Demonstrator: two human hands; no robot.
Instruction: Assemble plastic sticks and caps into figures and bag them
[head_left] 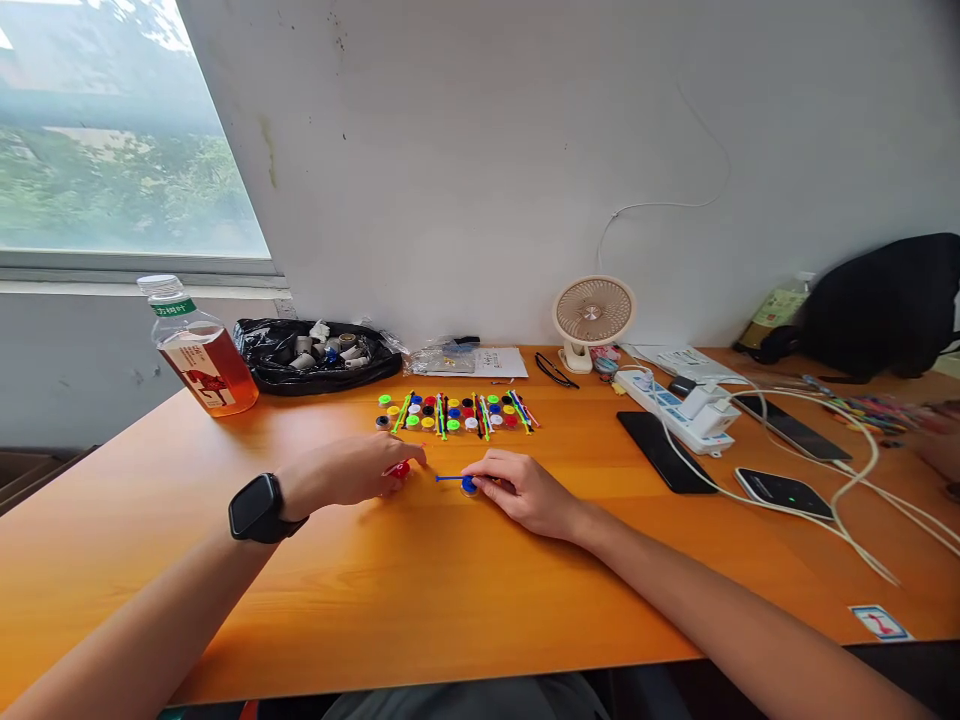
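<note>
My left hand (352, 472), with a black smartwatch (257, 507) on its wrist, rests on the orange table (420, 590) with fingers closed around a small red piece (399, 469). My right hand (521, 490) lies just to its right, fingers pinched on a blue round piece (469, 485) with a thin blue stick (448, 479) pointing left from it. Behind both hands sits a neat set of several coloured round pieces and sticks (456, 412).
A tea bottle (196, 348) stands far left. A black bag of parts (315, 355) and a small fan (592, 318) line the wall. Right side: power strip (679, 408), phones (664, 452), white cables (847, 480), black backpack (885, 300). Another person's hand (941, 450) shows at the right edge.
</note>
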